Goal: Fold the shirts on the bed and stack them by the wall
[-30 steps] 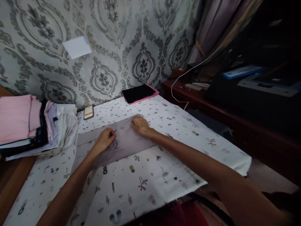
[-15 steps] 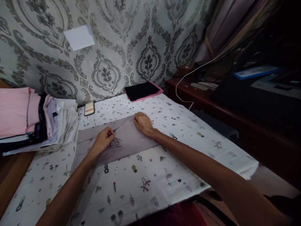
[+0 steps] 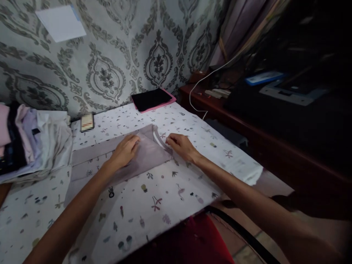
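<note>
Mauve fabric (image 3: 150,148) lay folded over the middle of the counter (image 3: 154,223), on its white printed cover, stretching from near the clothes pile toward the right, with a curved pale strip at its right end. At the far left stood that clothes pile (image 3: 52,137), pink, black, lilac and white layers together by the counter's left edge. A small pale card-like object (image 3: 87,121) lay by the far edge, near the patterned wall (image 3: 106,79).

The left arm slanted up and rightward from the lower left, its forearm low above the cover. The left hand (image 3: 125,150) was laid over the fabric's middle, back up, fingers together and bent, half closed; whether they gripped any cloth, I could not tell.

Beyond the hands, a black folded cloth (image 3: 151,99) sat on a pink one (image 3: 172,99) at the counter's far edge, toward its far right corner.

The right arm came up and leftward from the lower right, elbow lowest. The right hand (image 3: 181,145) was at the fabric's right end, knuckles up, fingers curled in and tips pointing left beside the pale strip; a grip on it could not be made out. Farther right stood a dark red desk (image 3: 192,97) with a white cable (image 3: 191,99) hanging over its edge.
</note>
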Available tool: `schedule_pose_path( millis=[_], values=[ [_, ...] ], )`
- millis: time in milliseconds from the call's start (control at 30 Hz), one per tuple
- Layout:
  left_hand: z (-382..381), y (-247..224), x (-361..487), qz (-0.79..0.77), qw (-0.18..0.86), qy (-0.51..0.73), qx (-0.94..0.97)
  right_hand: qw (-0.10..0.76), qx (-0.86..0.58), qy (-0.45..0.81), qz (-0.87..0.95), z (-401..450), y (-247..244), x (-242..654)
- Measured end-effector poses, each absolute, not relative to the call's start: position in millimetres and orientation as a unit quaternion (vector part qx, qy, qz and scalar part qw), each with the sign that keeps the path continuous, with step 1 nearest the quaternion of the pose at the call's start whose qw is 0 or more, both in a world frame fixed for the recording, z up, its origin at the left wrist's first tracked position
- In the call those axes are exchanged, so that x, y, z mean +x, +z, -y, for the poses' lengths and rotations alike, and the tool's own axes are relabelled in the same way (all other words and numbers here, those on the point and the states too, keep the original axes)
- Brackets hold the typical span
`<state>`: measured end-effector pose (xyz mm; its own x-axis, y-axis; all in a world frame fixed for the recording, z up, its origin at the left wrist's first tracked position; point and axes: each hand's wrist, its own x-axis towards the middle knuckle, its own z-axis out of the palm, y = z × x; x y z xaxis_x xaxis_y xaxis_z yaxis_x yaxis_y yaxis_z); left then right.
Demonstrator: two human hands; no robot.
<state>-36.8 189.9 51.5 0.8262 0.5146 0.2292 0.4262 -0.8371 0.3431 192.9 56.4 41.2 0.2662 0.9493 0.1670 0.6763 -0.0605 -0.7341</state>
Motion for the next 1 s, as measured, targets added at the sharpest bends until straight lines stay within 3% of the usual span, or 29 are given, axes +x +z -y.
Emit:
schedule_pose_path(
  millis=[333, 1000],
  values=[
    [-198.6, 8.1, -24.5, -0.245, 0.124, 0.187, 0.943, 0.233, -0.742, 0.106, 0.620, -9.6, 25.3, 178.2],
    [-197.0, 11.4, -25.0, -0.270, 0.137, 0.192, 0.934, 0.292, -0.704, 0.112, 0.638, 6.7, 21.1, 200.3]
  ],
)
